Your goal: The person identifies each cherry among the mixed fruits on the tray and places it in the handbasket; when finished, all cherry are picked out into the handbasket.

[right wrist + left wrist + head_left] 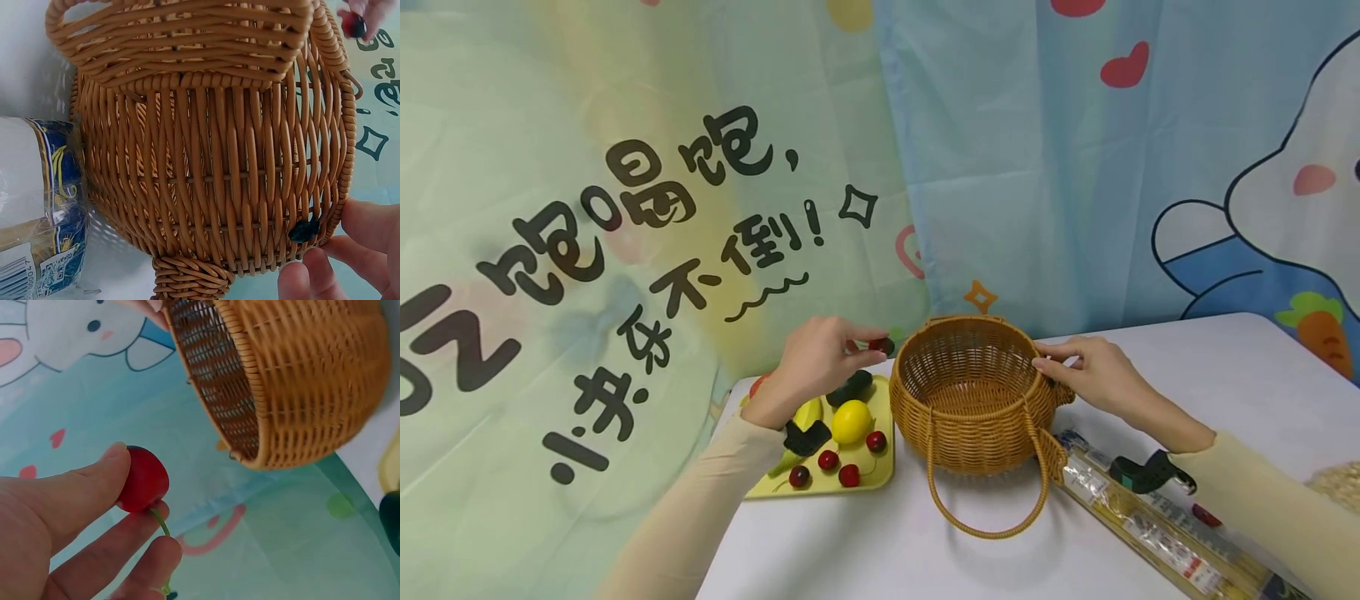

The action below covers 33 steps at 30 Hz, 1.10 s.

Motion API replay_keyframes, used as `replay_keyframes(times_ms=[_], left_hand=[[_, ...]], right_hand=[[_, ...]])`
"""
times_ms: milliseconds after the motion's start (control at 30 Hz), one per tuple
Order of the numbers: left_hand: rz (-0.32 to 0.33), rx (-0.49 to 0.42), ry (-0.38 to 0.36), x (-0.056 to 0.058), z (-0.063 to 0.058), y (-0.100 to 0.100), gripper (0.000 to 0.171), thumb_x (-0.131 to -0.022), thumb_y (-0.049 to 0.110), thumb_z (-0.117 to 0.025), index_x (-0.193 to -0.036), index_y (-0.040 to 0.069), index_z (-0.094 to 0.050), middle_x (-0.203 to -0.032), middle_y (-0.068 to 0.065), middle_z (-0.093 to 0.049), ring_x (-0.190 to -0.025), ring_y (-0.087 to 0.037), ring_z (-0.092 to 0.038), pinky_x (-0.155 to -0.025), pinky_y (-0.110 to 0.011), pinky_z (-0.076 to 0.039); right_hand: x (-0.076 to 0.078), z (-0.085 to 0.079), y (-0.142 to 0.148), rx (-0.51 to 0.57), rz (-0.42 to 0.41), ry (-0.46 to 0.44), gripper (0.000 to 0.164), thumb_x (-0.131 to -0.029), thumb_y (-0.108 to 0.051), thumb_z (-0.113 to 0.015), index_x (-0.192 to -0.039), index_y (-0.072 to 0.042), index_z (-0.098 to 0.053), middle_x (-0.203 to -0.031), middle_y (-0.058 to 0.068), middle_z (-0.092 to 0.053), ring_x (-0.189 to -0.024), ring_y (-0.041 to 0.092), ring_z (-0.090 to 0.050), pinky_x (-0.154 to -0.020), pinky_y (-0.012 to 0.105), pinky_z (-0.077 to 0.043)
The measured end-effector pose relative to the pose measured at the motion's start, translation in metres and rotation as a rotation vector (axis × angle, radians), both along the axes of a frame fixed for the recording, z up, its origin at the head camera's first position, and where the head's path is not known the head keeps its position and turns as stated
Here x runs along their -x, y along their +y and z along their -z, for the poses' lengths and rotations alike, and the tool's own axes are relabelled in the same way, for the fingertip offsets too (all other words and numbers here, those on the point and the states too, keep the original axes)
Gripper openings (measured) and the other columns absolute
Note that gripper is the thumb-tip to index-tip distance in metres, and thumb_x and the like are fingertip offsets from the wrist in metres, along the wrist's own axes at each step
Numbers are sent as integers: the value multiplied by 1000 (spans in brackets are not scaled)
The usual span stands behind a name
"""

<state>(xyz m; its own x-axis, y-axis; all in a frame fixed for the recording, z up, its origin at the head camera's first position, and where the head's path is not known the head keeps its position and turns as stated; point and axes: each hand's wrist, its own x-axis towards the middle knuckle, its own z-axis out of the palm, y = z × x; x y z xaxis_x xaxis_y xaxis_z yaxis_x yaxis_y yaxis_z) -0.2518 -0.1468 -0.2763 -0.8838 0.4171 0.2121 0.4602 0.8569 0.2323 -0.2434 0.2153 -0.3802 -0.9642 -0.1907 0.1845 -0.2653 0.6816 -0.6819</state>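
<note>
My left hand (820, 362) pinches a dark red cherry (147, 480) between thumb and fingers, its green stem hanging down. The cherry is raised just left of the wicker basket (970, 442), near rim height. In the head view the basket's open mouth shows a woven bottom, and its handle (992, 534) lies folded down toward the front. On the far right of the rim, my right hand (1093, 375) grips the edge, thumb and fingers on either side of the wicker. A dark bead (304, 230) sits on the basket wall near those fingers.
Left of the basket stands a yellow tray (886, 482) with a lemon (852, 422), a banana (808, 414), a dark green piece (850, 389) and several cherries (828, 460). A long clear pack of pasta (1138, 517) lies to the right, under my right forearm. A printed curtain (970, 167) hangs behind.
</note>
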Motion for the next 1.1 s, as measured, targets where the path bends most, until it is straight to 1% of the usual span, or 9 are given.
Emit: replay_keyframes(times_ms=[100,167,233,333,400,500,633,800,1100], left_hand=[[29,13,-20,13,-1,15,32,-91,38,-78,-123,35,-76,-100,8,-81,-66,-6,-63,-51,-26,-42],[51,27,-31,22,-2,25,32,-92,37,-77,-123,33,-76,-93,6,-81,-61,-8,-60,-50,-26,-40],[75,47,-32,30,-1,36,30,-93,37,-77,-123,33,-76,-101,8,-81,-63,-8,-62,-52,-26,-42],[110,91,-36,40,0,51,29,-94,37,-75,-123,33,-76,-104,6,-81,-73,-11,-67,-56,-26,-45],[123,123,-39,46,0,61,29,-94,39,-75,-122,35,-76,-117,10,-78,-85,-9,-71,-61,-25,-49],[146,178,-45,54,2,76,30,-94,41,-75,-123,37,-75,-118,11,-77,-91,-9,-71,-64,-26,-51],[174,235,-58,62,3,96,32,-92,43,-75,-124,36,-75,-116,12,-78,-89,-11,-71,-66,-28,-53],[216,267,-84,70,8,113,30,-93,41,-75,-122,34,-77,-114,11,-78,-96,-11,-72,-77,-31,-56],[255,344,-83,84,30,136,24,-94,39,-75,-117,36,-78,-109,14,-78,-95,-7,-72,-76,-30,-58]], right_hand=[[0,1,0,5,4,-3,51,-103,-39,-62,-143,-7,-60,-126,25,-67,-60,12,-54,-47,29,-38],[0,2,0,10,4,-6,52,-103,-40,-62,-143,-8,-60,-126,25,-67,-60,13,-54,-47,29,-38],[0,2,1,12,5,-11,52,-103,-40,-62,-144,-7,-60,-126,24,-67,-62,14,-55,-48,30,-39],[0,3,1,16,3,-11,52,-103,-39,-62,-143,-7,-60,-125,24,-67,-63,14,-56,-48,30,-40],[0,3,2,18,3,-10,52,-103,-39,-62,-143,-7,-60,-124,23,-68,-62,13,-56,-48,30,-40],[1,4,2,24,-3,-2,51,-103,-38,-62,-142,-6,-61,-122,23,-68,-61,14,-56,-48,30,-40],[2,4,2,31,-8,6,51,-103,-38,-63,-142,-6,-61,-121,22,-70,-64,17,-60,-48,29,-41],[4,3,3,31,-5,2,51,-103,-39,-63,-142,-7,-61,-121,21,-70,-64,16,-58,-48,29,-41],[2,4,2,59,-5,-11,50,-102,-38,-64,-142,-7,-62,-121,20,-70,-67,18,-60,-49,28,-43]])
